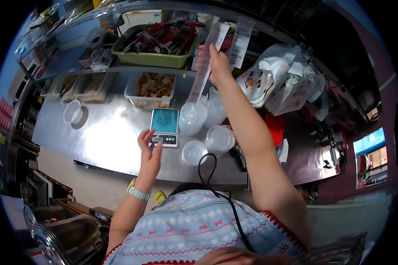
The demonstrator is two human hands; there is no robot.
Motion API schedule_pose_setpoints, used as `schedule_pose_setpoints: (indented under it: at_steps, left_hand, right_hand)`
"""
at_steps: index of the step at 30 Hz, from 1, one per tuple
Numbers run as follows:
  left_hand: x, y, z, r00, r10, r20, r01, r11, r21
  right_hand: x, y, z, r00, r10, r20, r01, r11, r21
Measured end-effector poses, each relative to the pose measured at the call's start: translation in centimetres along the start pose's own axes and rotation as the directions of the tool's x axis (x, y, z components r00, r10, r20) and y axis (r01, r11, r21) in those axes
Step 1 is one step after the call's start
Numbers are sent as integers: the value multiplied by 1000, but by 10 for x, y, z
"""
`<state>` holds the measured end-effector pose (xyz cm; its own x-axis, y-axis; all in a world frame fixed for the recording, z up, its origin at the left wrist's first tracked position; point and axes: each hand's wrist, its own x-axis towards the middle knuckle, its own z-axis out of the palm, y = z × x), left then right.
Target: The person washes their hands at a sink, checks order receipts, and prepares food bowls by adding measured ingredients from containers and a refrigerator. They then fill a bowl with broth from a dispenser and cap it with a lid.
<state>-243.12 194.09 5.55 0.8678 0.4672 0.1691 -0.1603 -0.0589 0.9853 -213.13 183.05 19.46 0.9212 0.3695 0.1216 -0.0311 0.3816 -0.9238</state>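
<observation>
My right hand [216,64] is raised at the shelf edge, its fingers closed round the upper part of a long clear plastic sleeve [202,77]. The sleeve hangs down to clear round containers [193,115] on the steel table. Printed paper slips [240,44] hang just right of that hand. My left hand [150,148] has its fingers apart at the lower left edge of a small scale [165,128] with a blue top. Right of the scale stand a clear round tub [194,153] and a stack of round lids or tubs [220,139].
A green basket [152,59] of dark red packets sits on the shelf. Below it are a box of brown cubes [151,88] and further food boxes [93,86]. A white cup [73,113] stands left. White plastic bags [283,79] hang right. Metal pots [70,236] stand lower left.
</observation>
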Motion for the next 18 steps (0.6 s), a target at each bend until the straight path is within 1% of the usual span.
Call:
schedule_pose_setpoints:
  at_steps: [1,3,4,5,6,7,8,9,11,12,16,18]
  left_hand:
    - [-8,-11,-11,999,-38,-23,37,998,-46]
    - [-28,-29,-32,988,-123,-92,124,992,3]
    - [-39,-40,-42,979,-168,-117,167,986,-11]
    - [-48,-48,-50,967,-213,-144,211,977,-25]
    - [-56,-53,-57,966,-214,-145,212,977,-25]
    - [-63,-57,-63,949,-261,-178,258,965,-39]
    - [-71,-60,-67,927,-309,-213,304,951,-54]
    - [-78,-61,-71,925,-311,-218,307,950,-55]
    - [-86,-64,-75,915,-325,-239,316,946,-77]
    - [-88,-65,-77,917,-321,-237,310,947,-84]
    - [-94,-66,-77,908,-344,-239,335,939,-79]
    - [-98,-68,-75,910,-341,-235,334,940,-71]
  right_hand:
    - [15,-4,-7,1000,-4,-4,4,1000,1]
    - [35,-9,-18,999,-27,-19,25,998,-59]
    - [37,-11,-18,999,-16,-45,12,996,-83]
    - [41,-12,-21,999,-17,-44,13,996,-84]
    - [44,-11,-25,999,-21,-34,17,995,-102]
    - [47,-11,-27,999,-22,-24,19,993,-119]
    - [49,-11,-29,999,-23,-31,19,995,-98]
    - [53,-10,-32,999,-17,-27,15,995,-97]
    - [63,-11,-38,999,35,17,-35,999,8]
    - [65,-12,-38,997,70,30,-71,997,21]
    - [75,-23,-36,996,66,51,-68,997,39]
    - [78,-25,-36,999,-9,51,10,1000,-15]
